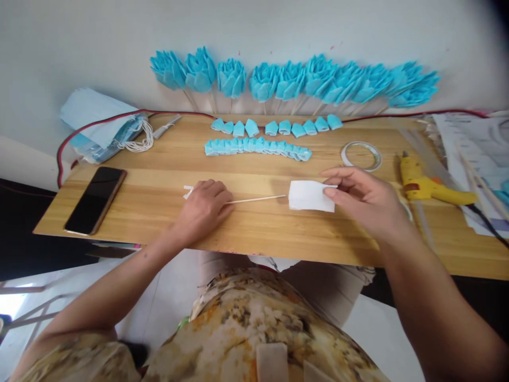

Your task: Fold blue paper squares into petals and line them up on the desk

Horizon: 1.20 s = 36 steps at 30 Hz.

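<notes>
My left hand (207,207) is closed, palm down, on the wooden table (254,228) around one end of a thin wooden stick (258,199). The stick points right, its far end just short of a white rectangular piece of paper or cloth (310,196). My right hand (369,199) pinches that white piece by its right edge between thumb and fingers. Small white scraps (188,191) lie beside my left hand. Behind the hands runs a curved row of folded light-blue petals (256,146), with more loose blue petals (284,127) further back.
Several blue flowers on sticks (264,82) lean against the wall. At left are a black phone (95,201) and a stack of face masks (103,127). On the right lie a tape roll (344,156), a yellow glue gun (433,188) and papers (457,138). A red-black cord (178,112) crosses the back.
</notes>
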{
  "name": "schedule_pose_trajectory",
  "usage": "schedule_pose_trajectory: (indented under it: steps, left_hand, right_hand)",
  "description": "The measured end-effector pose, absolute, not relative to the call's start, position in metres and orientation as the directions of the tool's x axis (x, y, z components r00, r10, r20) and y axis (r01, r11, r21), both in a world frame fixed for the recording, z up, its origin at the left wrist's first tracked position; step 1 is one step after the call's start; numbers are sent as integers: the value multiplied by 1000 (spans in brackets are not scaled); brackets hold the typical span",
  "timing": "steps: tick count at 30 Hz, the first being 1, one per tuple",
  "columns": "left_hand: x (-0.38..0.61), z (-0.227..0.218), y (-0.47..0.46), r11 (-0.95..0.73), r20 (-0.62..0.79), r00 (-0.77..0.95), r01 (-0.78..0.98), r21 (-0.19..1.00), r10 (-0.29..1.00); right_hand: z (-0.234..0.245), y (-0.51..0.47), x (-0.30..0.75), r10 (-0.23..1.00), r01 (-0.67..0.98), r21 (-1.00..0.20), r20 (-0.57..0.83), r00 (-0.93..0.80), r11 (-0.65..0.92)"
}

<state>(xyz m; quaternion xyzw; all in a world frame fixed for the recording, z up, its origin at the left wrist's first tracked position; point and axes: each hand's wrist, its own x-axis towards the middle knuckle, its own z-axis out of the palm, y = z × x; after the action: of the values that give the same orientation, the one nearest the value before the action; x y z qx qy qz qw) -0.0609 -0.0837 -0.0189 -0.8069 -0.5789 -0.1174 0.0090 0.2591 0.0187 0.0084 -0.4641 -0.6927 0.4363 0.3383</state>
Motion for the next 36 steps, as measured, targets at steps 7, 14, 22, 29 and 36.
schedule_pose_trajectory:
  steps: [7,14,22,29,36]
  left_hand:
    - [-77,-21,-84,-91,162,79,994,65,984]
    - [-89,-8,-87,-34,233,-7,985,170,972]
    - [-10,15,-36,11,-84,236,293,956,968]
    - [19,2,-8,163,-159,46,-78,984,986]
    - [8,-7,0,-82,93,-70,147,986,993]
  right_hand:
    - [1,26,263,928,364,-902,90,-362,230]
    - [1,31,248,897,335,-910,80,-436,244]
    - [14,33,226,836,197,-946,116,-536,257]
    - [6,43,222,814,71,-971,152,-561,230]
    - [6,56,209,801,98,-967,137,-583,236]
